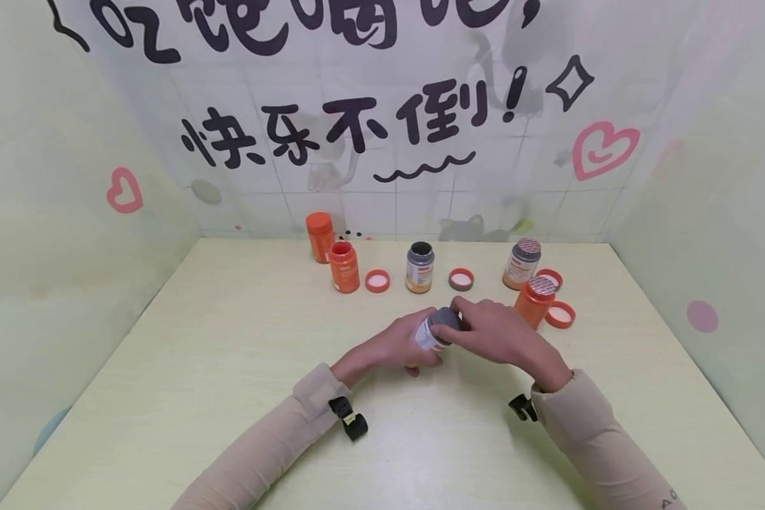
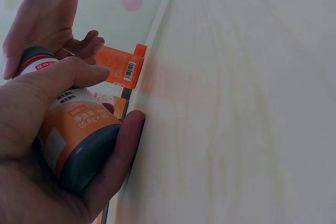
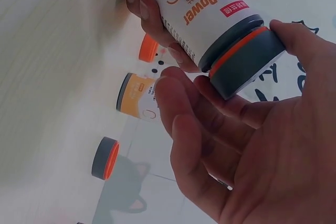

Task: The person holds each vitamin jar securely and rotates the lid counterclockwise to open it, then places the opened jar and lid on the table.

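Observation:
My left hand (image 1: 397,343) grips a supplement bottle (image 1: 426,336), tilted above the table with its top toward the right. The bottle has a white and orange label (image 2: 86,111) and a dark grey base. Its grey screw cap (image 3: 248,64) is pinched at the rim between the thumb and a finger of my right hand (image 1: 492,330). In the right wrist view an orange ring shows between cap and bottle neck; whether the cap is loose I cannot tell. The right hand's other fingers (image 3: 181,145) are bent beside the cap, apart from it.
At the back left stand a capped orange bottle (image 1: 321,244) and an uncapped one (image 1: 345,273). An open grey bottle (image 1: 419,273) is mid-table. Foil-sealed grey (image 1: 519,269) and orange (image 1: 530,309) bottles stand right. Loose caps include an orange one (image 1: 377,281) and a grey one (image 1: 461,279).

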A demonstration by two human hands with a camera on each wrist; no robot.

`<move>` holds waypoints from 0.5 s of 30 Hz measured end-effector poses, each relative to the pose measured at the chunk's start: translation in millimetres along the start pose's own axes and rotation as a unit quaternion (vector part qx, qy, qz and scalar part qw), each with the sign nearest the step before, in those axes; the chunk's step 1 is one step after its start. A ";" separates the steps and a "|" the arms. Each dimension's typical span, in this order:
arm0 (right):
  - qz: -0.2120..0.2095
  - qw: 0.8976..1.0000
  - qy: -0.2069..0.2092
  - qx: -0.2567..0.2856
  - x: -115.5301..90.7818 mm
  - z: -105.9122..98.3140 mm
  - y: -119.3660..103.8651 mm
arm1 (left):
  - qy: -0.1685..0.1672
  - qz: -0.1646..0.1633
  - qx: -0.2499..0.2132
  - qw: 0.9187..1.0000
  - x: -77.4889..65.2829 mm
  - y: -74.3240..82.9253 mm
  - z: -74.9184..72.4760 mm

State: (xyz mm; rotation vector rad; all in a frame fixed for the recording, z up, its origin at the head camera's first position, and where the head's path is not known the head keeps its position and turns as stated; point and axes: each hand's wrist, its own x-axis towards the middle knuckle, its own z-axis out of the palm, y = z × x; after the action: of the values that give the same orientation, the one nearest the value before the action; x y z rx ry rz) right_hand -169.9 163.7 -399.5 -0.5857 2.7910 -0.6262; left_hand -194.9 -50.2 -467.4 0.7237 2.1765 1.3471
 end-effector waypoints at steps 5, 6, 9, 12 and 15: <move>-0.001 1.000 -0.012 0.006 -0.5 -0.9 0.4 | 0.000 0.000 0.002 1.000 0.8 1.1 -0.2; -0.001 1.000 -0.014 0.007 -0.4 -0.8 0.6 | 0.000 -0.001 0.003 1.000 1.0 1.1 -0.2; -0.006 1.000 -0.018 0.010 -0.4 -0.7 0.9 | 0.000 -0.002 0.002 1.000 1.0 0.9 -0.2; -0.009 1.000 -0.008 0.011 -0.9 -1.0 0.9 | 0.000 -0.004 0.001 1.000 0.7 0.6 -0.3; -0.006 1.000 0.006 0.010 -1.5 -2.0 0.9 | -0.001 -0.003 0.001 1.000 0.7 0.6 -0.4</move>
State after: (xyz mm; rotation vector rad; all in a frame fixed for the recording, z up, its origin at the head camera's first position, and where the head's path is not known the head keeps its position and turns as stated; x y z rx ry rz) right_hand -169.5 165.8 -397.9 -0.5979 2.7905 -0.6620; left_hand -195.6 -49.8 -466.8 0.7183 2.1756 1.3412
